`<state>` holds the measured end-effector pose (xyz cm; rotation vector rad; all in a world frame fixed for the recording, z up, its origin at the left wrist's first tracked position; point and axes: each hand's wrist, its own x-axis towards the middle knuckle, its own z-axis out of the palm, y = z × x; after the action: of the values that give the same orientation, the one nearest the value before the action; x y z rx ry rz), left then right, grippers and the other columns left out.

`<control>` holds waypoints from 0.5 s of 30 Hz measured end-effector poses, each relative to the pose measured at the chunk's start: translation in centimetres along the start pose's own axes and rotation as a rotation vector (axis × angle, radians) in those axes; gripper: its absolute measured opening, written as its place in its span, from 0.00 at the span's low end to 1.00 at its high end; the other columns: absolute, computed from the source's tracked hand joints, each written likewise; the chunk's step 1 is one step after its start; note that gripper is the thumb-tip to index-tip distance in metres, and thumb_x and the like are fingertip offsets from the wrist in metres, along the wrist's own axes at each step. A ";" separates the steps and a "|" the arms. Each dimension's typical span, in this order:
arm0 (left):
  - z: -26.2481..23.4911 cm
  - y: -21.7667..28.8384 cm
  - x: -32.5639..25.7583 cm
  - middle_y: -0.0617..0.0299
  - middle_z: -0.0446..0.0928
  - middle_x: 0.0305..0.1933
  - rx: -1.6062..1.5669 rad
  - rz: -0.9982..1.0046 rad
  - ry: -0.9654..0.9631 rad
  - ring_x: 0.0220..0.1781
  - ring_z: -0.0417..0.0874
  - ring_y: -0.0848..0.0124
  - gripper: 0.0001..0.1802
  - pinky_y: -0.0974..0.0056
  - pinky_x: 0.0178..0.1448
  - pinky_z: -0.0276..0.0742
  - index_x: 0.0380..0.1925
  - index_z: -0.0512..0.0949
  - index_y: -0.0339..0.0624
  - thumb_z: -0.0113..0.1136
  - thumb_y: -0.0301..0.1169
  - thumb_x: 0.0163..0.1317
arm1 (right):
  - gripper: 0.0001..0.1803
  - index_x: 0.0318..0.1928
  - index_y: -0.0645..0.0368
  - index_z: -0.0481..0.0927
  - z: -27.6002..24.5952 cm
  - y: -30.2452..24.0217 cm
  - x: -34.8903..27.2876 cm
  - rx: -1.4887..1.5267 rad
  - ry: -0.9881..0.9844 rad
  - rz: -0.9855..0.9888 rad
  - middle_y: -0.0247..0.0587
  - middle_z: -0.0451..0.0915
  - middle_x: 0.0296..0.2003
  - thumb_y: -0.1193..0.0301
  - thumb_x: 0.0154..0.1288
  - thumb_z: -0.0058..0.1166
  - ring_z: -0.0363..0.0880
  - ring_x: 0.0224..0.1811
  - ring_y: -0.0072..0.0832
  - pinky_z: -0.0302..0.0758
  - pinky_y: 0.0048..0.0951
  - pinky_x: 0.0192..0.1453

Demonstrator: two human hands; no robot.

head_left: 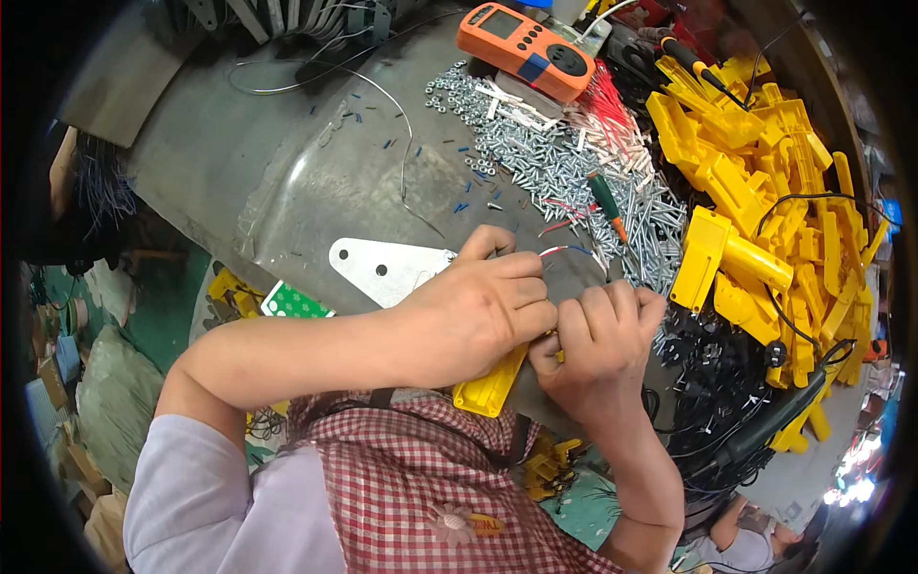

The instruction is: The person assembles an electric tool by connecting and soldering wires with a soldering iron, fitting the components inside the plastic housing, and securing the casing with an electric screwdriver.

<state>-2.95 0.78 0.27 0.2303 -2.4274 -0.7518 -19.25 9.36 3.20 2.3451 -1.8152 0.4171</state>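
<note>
My left hand (488,311) is closed around a yellow plastic housing (490,385), whose open, hollow end shows below my palm. Close beside it, my right hand (602,349) has its fingers curled in a pinch against the left fingertips. Whatever lies between the right fingertips is hidden. Thin red, white and blue wires (577,250) come out just beyond both hands. A white metal plate with round holes (363,263) lies partly under my left wrist.
Loose screws (535,158) spread beyond my hands, with a green-handled screwdriver (604,199) on them. An orange meter (526,48) stands behind. Yellow plastic housings (736,182) pile up at right, above black cords and plugs (712,383). A thin wire (406,124) curls across the table.
</note>
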 end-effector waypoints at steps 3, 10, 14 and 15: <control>-0.3 -0.1 -0.4 0.66 0.69 0.27 0.102 -0.012 -0.066 0.39 0.71 0.67 0.05 0.54 0.54 0.60 0.24 0.70 0.46 0.55 0.31 0.47 | 0.07 0.25 0.57 0.71 -1.4 3.7 -0.5 -0.225 -0.073 0.168 0.38 0.70 0.28 0.74 0.42 0.54 0.68 0.36 0.37 0.61 0.41 0.42; -0.3 -0.3 -0.1 0.65 0.75 0.31 -0.083 -0.149 0.011 0.41 0.75 0.68 0.11 0.60 0.49 0.61 0.33 0.78 0.47 0.63 0.27 0.46 | 0.09 0.36 0.60 0.80 0.9 5.3 3.1 0.118 0.134 0.240 0.41 0.77 0.35 0.72 0.53 0.58 0.72 0.41 0.39 0.65 0.36 0.46; -0.7 -0.3 0.3 0.65 0.78 0.33 -0.205 -0.303 0.030 0.41 0.76 0.67 0.09 0.61 0.49 0.61 0.32 0.79 0.45 0.62 0.27 0.47 | 0.08 0.35 0.63 0.80 1.0 3.9 3.9 0.524 0.082 0.433 0.41 0.78 0.32 0.73 0.55 0.58 0.75 0.36 0.33 0.69 0.31 0.43; -0.6 -0.5 0.2 0.65 0.78 0.33 -0.198 -0.312 0.034 0.41 0.76 0.67 0.09 0.61 0.49 0.61 0.32 0.79 0.45 0.62 0.27 0.47 | 0.06 0.35 0.64 0.80 1.0 3.7 3.7 0.669 0.070 0.558 0.41 0.78 0.32 0.75 0.56 0.57 0.76 0.34 0.31 0.70 0.28 0.40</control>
<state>-2.72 0.07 0.51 0.5453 -2.2917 -1.1084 -21.81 4.67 3.16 2.0433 -2.5800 1.3351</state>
